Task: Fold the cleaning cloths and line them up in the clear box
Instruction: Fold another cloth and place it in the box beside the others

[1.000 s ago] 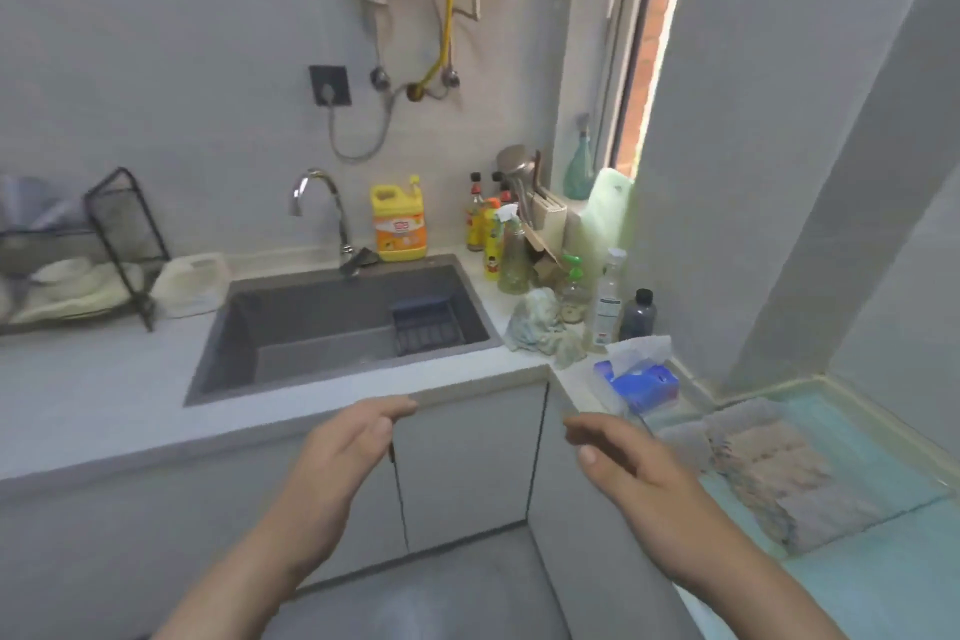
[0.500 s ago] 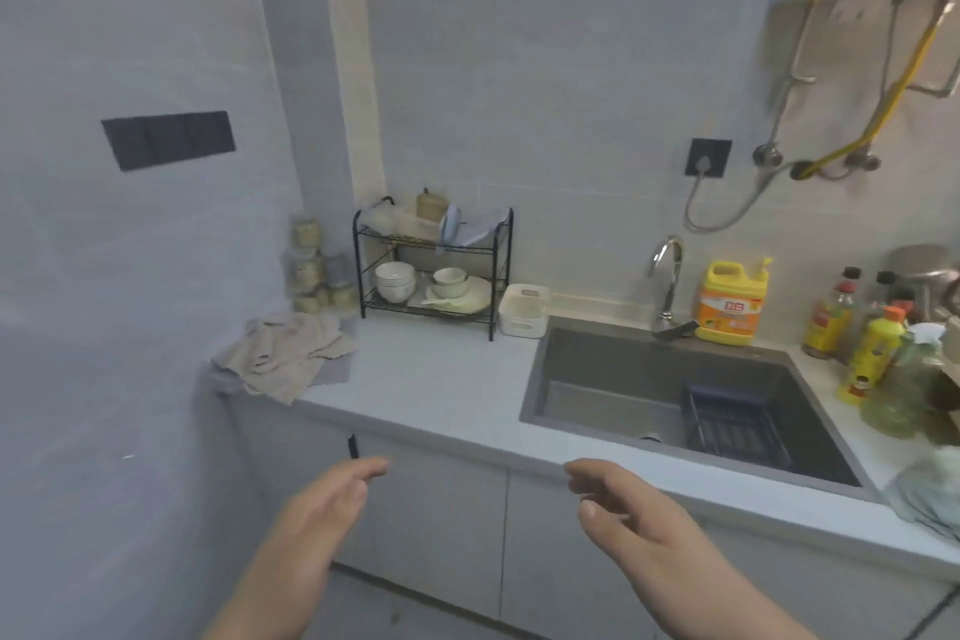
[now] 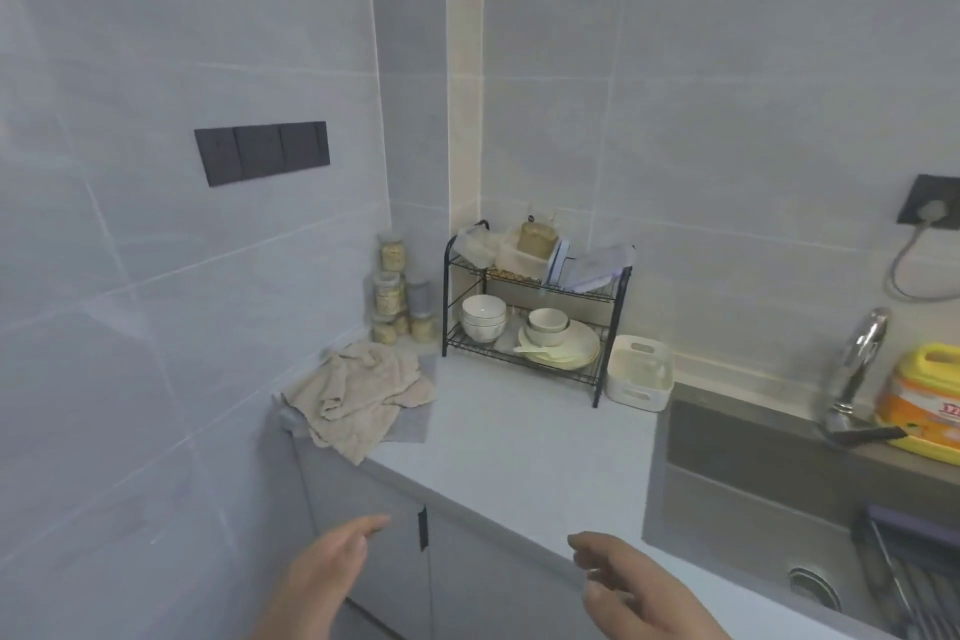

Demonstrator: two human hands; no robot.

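A crumpled pile of beige cleaning cloths (image 3: 358,392) lies on the left end of the grey counter (image 3: 524,452), partly over a flat grey cloth (image 3: 413,424) and hanging a little over the front edge. My left hand (image 3: 322,574) and my right hand (image 3: 631,587) hover low in front of the cabinet doors, both with relaxed fingers and nothing in them. Both hands are well short of the cloths. The clear box is out of view.
A black two-tier dish rack (image 3: 535,314) with bowls and plates stands at the back. Stacked jars (image 3: 395,296) fill the corner. A white basket (image 3: 639,372) sits beside the sink (image 3: 789,489), with a tap (image 3: 857,364) and yellow detergent bottle (image 3: 922,395) behind.
The view has swung left from the sink and right-hand counter to the left corner, bringing the cloth pile closer. Both hands stay empty and low in front.
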